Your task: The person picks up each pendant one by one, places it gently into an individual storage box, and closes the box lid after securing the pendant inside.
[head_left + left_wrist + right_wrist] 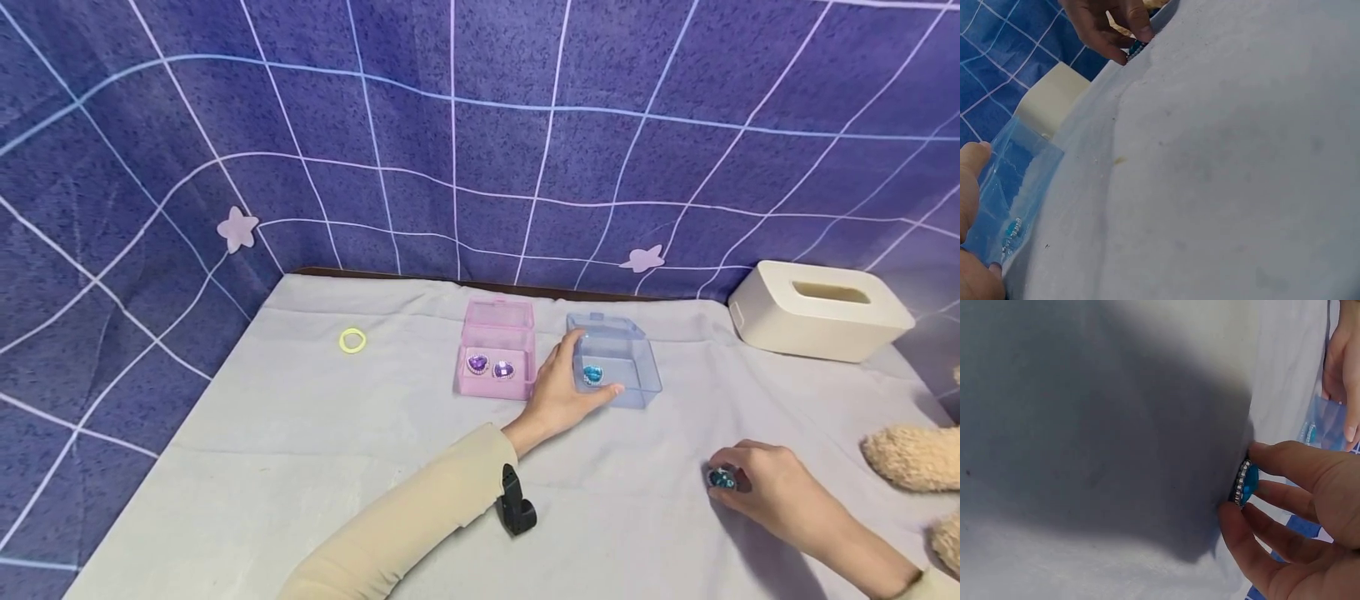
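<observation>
Blue-purple wall (487, 142) with pale lines behind a cloth-topped bench (630, 508); shiny blue gem (722, 478) pinched in the right hand (772, 483).
On the right side of the bench, well apart from the boxes: that gem, silver beads round its edge, between thumb and fingers, down low; can't tell if touching the bench. Also in a grip, by the left hand (558, 392): a clear blue box (641, 379) with its lid open, thumb at the front, and another gem (593, 374) inside, also blue. Just left of that, an open pink box (468, 386) with two purple gems (477, 363) in it. Farther left, a yellow ring (342, 342). At the back right, a white tissue box (783, 321); at the right edge, something fuzzy and tan (911, 458).
</observation>
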A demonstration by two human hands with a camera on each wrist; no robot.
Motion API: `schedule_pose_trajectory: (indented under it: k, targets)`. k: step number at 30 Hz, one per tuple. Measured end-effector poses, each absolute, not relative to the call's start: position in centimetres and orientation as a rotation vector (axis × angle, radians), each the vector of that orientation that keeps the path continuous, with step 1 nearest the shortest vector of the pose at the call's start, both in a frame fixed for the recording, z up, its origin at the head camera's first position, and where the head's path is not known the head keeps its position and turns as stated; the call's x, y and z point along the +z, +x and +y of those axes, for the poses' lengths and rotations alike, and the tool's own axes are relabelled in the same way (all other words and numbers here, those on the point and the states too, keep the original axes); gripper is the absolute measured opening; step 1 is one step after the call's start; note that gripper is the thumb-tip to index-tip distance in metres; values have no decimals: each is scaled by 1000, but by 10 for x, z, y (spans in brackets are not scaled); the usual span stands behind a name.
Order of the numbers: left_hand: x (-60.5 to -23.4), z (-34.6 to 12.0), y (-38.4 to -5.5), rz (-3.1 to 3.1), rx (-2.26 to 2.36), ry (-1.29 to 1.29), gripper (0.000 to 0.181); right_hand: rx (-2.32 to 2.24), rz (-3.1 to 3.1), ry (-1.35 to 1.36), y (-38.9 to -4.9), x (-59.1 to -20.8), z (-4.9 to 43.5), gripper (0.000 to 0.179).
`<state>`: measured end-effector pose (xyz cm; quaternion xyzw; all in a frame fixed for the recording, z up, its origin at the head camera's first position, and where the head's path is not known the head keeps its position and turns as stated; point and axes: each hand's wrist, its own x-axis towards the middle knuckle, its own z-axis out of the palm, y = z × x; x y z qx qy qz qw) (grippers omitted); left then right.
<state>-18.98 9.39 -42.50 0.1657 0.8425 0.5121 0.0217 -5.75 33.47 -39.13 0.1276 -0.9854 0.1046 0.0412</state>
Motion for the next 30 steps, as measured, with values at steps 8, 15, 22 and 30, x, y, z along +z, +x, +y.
schedule_pose_trajectory:
  k: [8,15,22,30]
  targets:
    - [-425,94,-190,2617,1591,509,92,298,-2956,448,-56,-391,333,29]
    - [-424,94,-189,2612,1594,508,91,370,-2707,640,-70,-371,333,35]
    - [-425,93,-189,2613,1596,520,90,420,-2563,702,-97,-326,320,34]
    - [-424,93,-189,2624,1590,520,90,465,-2570,726,-127,-315,301,28]
